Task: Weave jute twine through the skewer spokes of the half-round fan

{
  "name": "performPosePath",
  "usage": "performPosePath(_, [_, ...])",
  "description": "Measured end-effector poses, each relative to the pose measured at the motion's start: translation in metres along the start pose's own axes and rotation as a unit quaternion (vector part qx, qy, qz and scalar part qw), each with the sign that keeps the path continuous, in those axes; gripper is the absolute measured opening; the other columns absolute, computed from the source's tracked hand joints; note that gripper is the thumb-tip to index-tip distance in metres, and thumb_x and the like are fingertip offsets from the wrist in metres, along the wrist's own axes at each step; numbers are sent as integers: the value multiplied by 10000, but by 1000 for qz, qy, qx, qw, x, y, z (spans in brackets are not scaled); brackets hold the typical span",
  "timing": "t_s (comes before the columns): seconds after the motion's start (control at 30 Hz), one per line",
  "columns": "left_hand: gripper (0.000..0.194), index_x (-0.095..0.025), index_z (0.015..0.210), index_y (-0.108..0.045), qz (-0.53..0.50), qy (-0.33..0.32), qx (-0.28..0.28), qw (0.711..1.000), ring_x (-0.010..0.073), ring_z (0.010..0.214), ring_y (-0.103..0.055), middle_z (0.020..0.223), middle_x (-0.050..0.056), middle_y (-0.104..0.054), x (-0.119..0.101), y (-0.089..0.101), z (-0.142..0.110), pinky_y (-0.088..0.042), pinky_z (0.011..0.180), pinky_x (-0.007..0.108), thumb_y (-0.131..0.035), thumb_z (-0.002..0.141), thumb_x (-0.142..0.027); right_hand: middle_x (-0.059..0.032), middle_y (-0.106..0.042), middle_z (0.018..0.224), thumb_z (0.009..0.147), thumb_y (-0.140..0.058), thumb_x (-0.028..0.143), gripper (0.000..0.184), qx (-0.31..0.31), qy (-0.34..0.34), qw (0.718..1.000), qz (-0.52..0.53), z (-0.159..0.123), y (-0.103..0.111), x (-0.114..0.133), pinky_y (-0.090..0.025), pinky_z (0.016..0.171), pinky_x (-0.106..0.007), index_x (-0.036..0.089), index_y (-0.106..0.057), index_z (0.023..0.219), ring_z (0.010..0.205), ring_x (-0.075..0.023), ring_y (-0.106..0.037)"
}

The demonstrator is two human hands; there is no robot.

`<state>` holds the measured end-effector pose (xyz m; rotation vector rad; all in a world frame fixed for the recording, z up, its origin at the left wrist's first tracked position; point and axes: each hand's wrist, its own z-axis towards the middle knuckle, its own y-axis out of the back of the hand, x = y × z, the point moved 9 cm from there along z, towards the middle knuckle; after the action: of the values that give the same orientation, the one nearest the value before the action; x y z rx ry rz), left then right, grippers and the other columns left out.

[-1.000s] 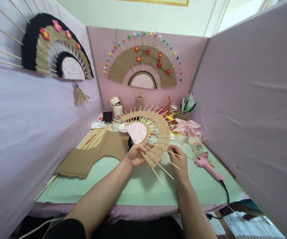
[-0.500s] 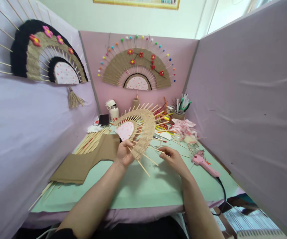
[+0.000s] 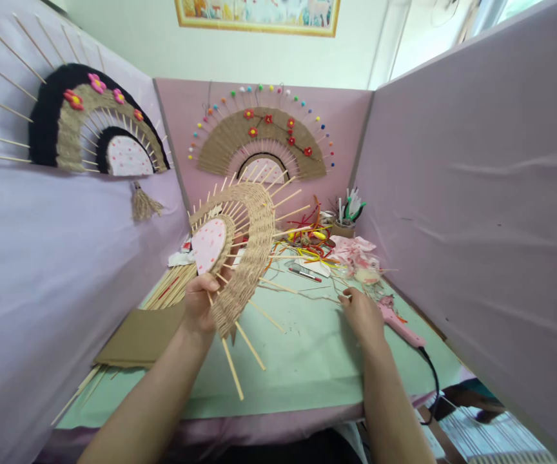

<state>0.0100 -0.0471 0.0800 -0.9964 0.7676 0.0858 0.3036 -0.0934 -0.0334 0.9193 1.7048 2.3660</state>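
Observation:
My left hand point(image 3: 201, 303) grips a woven fan point(image 3: 259, 232) by its lower inner end, thumb beside the pink spotted half-circle point(image 3: 209, 245). The fan has a tan woven band with thin wooden sticks radiating past its outer edge, and it is held tilted above the table. To the right, my right hand point(image 3: 361, 312) pinches a strand of jute twine point(image 3: 317, 297), which stretches leftward to the fan's outer edge. Some of my left fingers are hidden behind the fan.
A pink glue gun point(image 3: 404, 328) with a black cord lies at the right. Brown cardboard point(image 3: 138, 338) and thin sticks point(image 3: 165, 283) lie at the left. Colourful pipe cleaners point(image 3: 310, 235), pink cloth point(image 3: 354, 250) and a pot of tools point(image 3: 343, 227) are at the back. Finished fans point(image 3: 263, 138) hang on the partitions.
The fan has moved left and closer in my left hand, turning its woven face more toward me. My right hand has moved right, away from the fan's sticks, with the twine drawn out between.

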Motion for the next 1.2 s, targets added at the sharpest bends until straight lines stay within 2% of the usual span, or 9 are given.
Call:
performPosePath(0.1, [802,-207,1310,-462,-8,41,3,999,279,1022,-595,1071,65,-652,11,6,4,-505,804,396,-405,521,-71,-172,-600,1130,657,-682,304,541,89,103,990,24,-13,-4,26,-376,861,-422,154,-577,1166,1080,-336,-513])
performPosePath(0.2, [776,-169,1293,-473,-24,97,-3,995,247,901,-642,1002,75,-669,31,16,10,-516,764,374,-401,529,-51,-138,-400,1388,584,-755,349,836,189,239,938,164,-35,0,73,-289,1027,-402,192,-419,1334,1278,-288,-348])
performPosePath(0.33, [669,-113,1181,-553,-41,150,-2,988,218,758,-657,858,82,-680,56,27,18,-524,676,335,-407,531,-54,-71,-372,1420,683,-691,367,772,231,330,847,347,-48,13,133,-248,1070,-407,252,-356,1369,1302,-238,-331])
performPosePath(0.47, [592,-107,1102,-591,-43,162,4,986,222,789,-653,866,91,-677,68,39,22,-513,715,345,-411,540,-50,-49,-547,1252,673,-691,318,575,260,310,774,488,-46,2,171,-370,986,-382,249,-524,1219,1175,-230,-472])
performPosePath(0.57, [573,-91,1082,-595,-30,173,8,984,239,841,-645,944,119,-666,72,50,20,-500,748,360,-421,537,-66,-37,-646,1020,724,-632,338,437,317,237,733,553,-47,-19,174,-480,734,-305,247,-562,1145,867,-176,-596])
performPosePath(0.67, [523,-86,1035,-608,-25,182,7,983,237,853,-639,922,120,-666,76,62,19,-487,772,362,-429,543,-74,-21,-649,902,731,-622,365,359,342,182,739,551,-45,-35,160,-418,574,-224,229,-606,1063,702,-126,-556])
performPosePath(0.83, [395,-62,911,-626,-23,209,-6,978,210,742,-636,784,111,-661,82,78,17,-476,754,357,-438,566,-96,20,-556,605,651,-685,437,288,303,136,768,548,-28,-43,133,-288,479,-206,162,-656,730,501,-74,-394])
performPosePath(1.03, [414,-46,951,-617,-15,218,13,976,213,776,-633,857,126,-664,82,77,15,-463,775,365,-436,582,-101,50,-458,519,662,-692,417,263,313,133,729,594,-28,-40,134,-167,448,-211,160,-644,691,446,-52,-273])
performPosePath(1.2, [443,-48,990,-616,-3,218,19,976,232,829,-629,889,131,-661,82,73,14,-449,817,400,-438,587,-98,51,-430,515,646,-708,402,259,313,123,710,618,-29,-36,134,-164,448,-211,158,-623,659,445,-48,-257])
